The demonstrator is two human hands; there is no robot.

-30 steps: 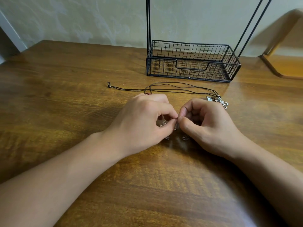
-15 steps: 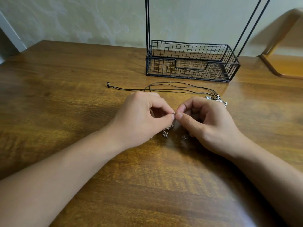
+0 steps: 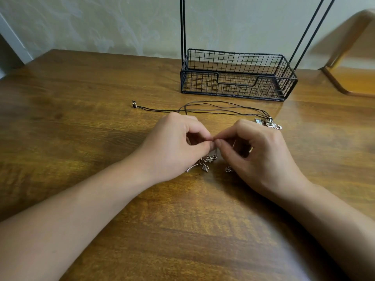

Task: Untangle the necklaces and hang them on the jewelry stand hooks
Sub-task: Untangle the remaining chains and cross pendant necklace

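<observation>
My left hand (image 3: pixel 174 147) and my right hand (image 3: pixel 261 155) meet fingertip to fingertip over the wooden table, both pinching a thin silver chain necklace (image 3: pixel 206 162). Its tangled links and small charms hang down onto the table between my hands. Black cord necklaces (image 3: pixel 219 108) lie stretched out behind my hands, with a small clasp at their left end and silver pendants (image 3: pixel 271 123) at their right end. The black wire jewelry stand (image 3: pixel 235 78) has a basket base and tall rods; its hooks are out of frame.
The wooden table (image 3: pixel 81 118) spreads wide to the left and front. A wooden chair (image 3: pixel 353 78) stands at the right edge behind the table. A pale wall runs along the back.
Both hands lifted slightly and drew the silver chain up, so more of its links and charms show beneath my fingers. The black cords have not moved.
</observation>
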